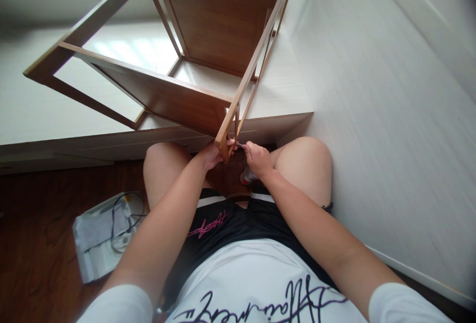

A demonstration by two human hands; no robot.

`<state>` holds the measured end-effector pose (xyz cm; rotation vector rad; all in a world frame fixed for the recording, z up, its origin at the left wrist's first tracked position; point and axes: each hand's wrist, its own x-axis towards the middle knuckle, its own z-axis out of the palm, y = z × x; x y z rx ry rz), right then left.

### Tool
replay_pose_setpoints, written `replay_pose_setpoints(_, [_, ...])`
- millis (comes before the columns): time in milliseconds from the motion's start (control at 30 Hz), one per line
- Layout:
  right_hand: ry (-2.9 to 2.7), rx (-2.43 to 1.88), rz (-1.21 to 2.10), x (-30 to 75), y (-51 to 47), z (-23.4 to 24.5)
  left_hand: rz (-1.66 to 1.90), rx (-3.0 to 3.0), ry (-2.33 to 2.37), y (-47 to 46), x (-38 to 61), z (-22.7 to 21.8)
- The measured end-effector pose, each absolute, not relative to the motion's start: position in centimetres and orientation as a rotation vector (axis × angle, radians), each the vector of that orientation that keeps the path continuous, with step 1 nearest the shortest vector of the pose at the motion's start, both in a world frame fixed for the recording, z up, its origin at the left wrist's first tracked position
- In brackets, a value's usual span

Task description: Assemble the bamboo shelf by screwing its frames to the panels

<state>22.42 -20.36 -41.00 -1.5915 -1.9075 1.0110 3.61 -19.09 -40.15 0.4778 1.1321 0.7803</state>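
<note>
A brown wooden frame (pixel 253 63) with flat panels, one near (pixel 163 90) and one farther back (pixel 219 26), rests on a white ledge. Its lower right end juts over the ledge's edge, above my knees. My left hand (pixel 211 155) is closed round that end, and the wood hides part of the fingers. Close beside it on the right, my right hand (pixel 259 159) is closed in a pinch. From its fingers a thin metal tool (pixel 240 145) points left at the wood by my left fingertips. The tool's exact kind is too small to make out.
The white ledge (pixel 22 100) runs under a window. A pale wall panel (pixel 390 115) stands close on my right. On the dark wooden floor (pixel 33 229) to the left lies a white, box-like package (pixel 87 263) with a black cord (pixel 112 224) and papers.
</note>
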Motion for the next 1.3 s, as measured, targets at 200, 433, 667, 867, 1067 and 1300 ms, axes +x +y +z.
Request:
replay_pose_setpoints(200, [-1.436,-1.438,1.787,22.2,-19.9,-41.2,0.766,0.47,1.137,-19.2,3.8,-39.2])
replay_pose_setpoints(433, [-1.347,-1.347,1.978,22.7,-19.0,-41.4,0.807,0.462,1.137,-19.2,3.9,-39.0])
replay_pose_setpoints(667, [-1.494,-1.45,1.432,22.0,-19.8,-41.9,0.809,0.462,1.15,-19.2,4.0,-39.1])
replay_pose_setpoints(867, [-1.756,-1.516,1.086,22.4,-20.3,-40.9,0.781,0.463,1.163,-19.1,3.9,-39.0])
replay_pose_setpoints(1067, [-1.997,-1.569,0.803,22.5,-20.2,-41.1,0.801,0.453,1.157,-19.2,4.1,-38.5])
replay_pose_setpoints(1300, [-2.071,-1.577,0.594,22.4,-20.1,-42.1,0.817,0.467,1.145,-19.1,4.0,-39.5])
